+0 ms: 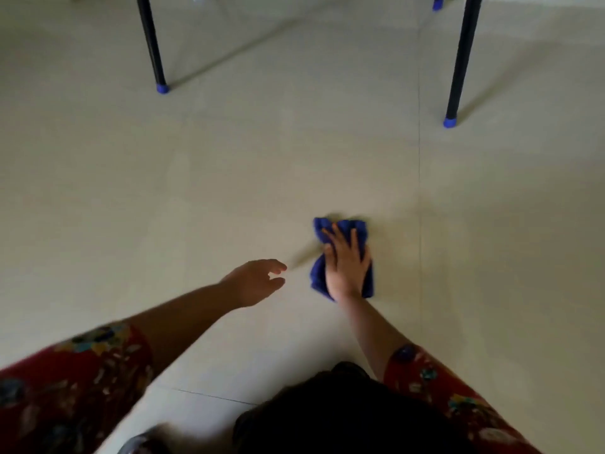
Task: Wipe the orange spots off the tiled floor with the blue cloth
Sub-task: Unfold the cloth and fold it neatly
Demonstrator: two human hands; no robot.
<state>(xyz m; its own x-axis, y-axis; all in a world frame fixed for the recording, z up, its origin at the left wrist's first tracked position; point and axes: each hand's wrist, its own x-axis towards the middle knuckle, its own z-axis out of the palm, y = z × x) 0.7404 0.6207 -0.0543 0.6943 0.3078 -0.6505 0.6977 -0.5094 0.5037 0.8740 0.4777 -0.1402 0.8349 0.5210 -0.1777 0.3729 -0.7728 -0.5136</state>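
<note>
The blue cloth (343,227) lies bunched on the pale tiled floor (229,178), a little right of centre. My right hand (345,263) presses flat on top of it with straight, spread fingers. My left hand (257,281) hovers just left of the cloth, fingers relaxed and holding nothing. No orange spots show on the tiles around the cloth; whatever is under the cloth is hidden.
Two black table legs with blue caps stand ahead, one at the far left (154,54) and one at the far right (458,70). A third blue cap (437,2) shows at the top edge. A tile joint (419,152) runs just right of the cloth.
</note>
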